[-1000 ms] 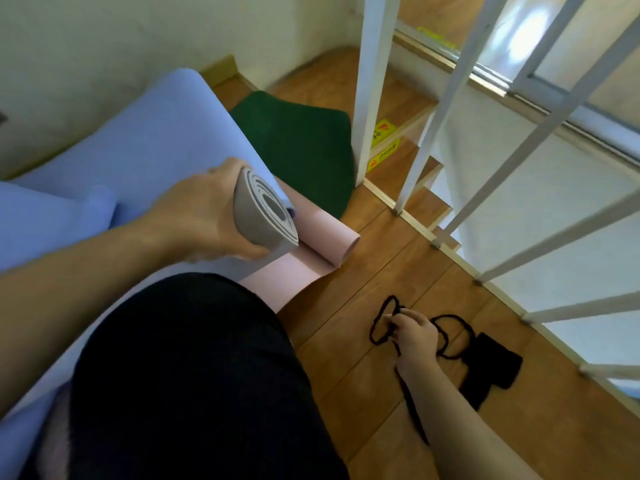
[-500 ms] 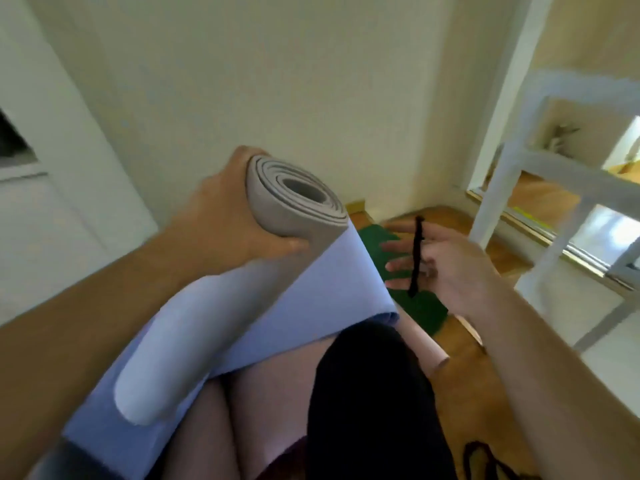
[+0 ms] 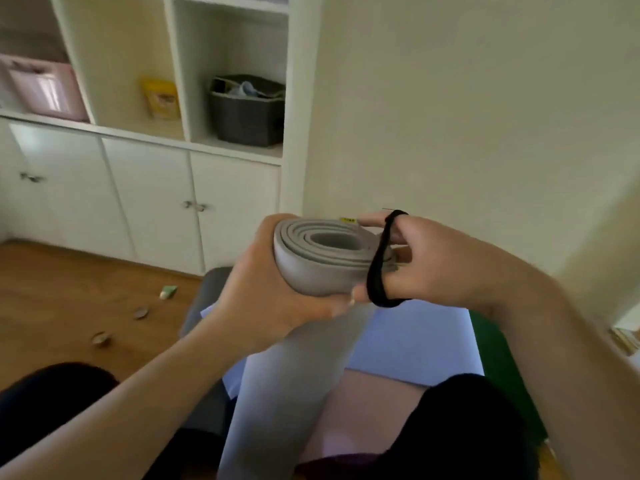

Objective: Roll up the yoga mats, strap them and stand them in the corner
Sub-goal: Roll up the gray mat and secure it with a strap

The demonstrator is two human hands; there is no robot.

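The grey foam yoga mat rolled into a tight cylinder (image 3: 311, 292) is done rolling and stands upright between the knees, its spiral end facing up. The left hand (image 3: 270, 299) grips the roll just below its top, fingers curled round it. The right hand (image 3: 426, 265) has the black elastic strap loop (image 3: 381, 261) stretched over its spread fingers, thumb low and forefinger high, right beside the roll's top edge and touching it, so strapping is just starting and the loop is not yet round the mat. A flat lilac yoga mat (image 3: 415, 337), a pale pink yoga mat (image 3: 367, 407) and a dark green mat (image 3: 498, 368) lie unrolled on the wooden floor (image 3: 62, 299), so most of the job remains: these look still to be rolled, strapped, and all stood in the corner
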